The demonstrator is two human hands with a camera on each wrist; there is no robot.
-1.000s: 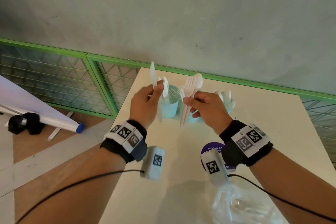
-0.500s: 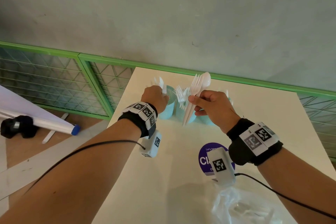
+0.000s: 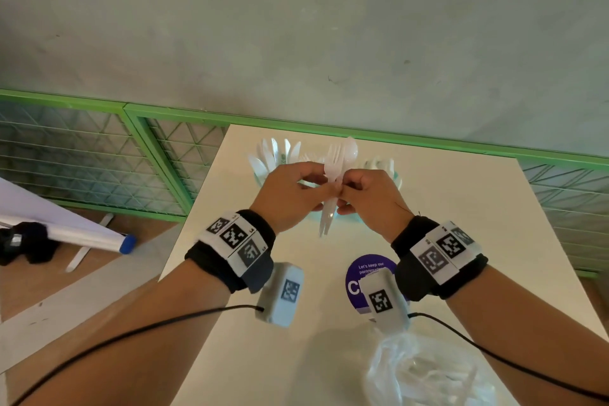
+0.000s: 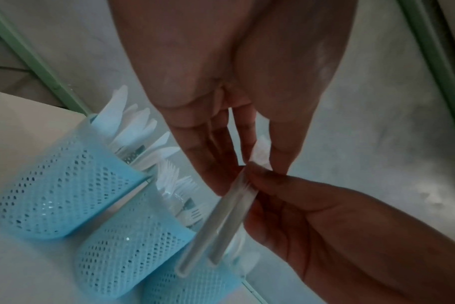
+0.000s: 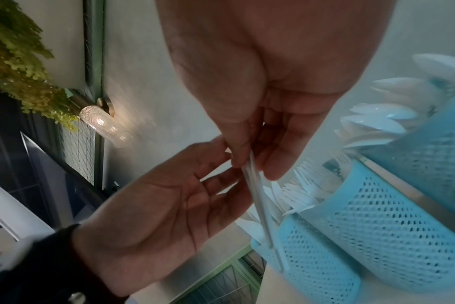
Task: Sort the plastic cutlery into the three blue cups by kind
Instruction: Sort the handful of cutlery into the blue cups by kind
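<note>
Bench (image 3: 461, 208), white: my landmark; all places given from its far edge.

Three blue cups (image 4: 52, 195), mesh-walled, in a row near that far edge: one with knives, one forks, one spoons.

Clear plastic bag (image 3: 425, 372), crumpled, at the near edge, far from the cups.

My right hand (image 3: 369, 198), raised above the cups, pinches a fork (image 3: 333, 158) and a spoon (image 3: 350, 152) together by the handles.

My left hand (image 3: 290, 194), touching the right, fingertips closing on those handles; which piece it grips I cannot tell.

Risk, as I judge it: the thin handles lie flush, so both may come away together, or one may slip and land in the wrong cup.
</note>
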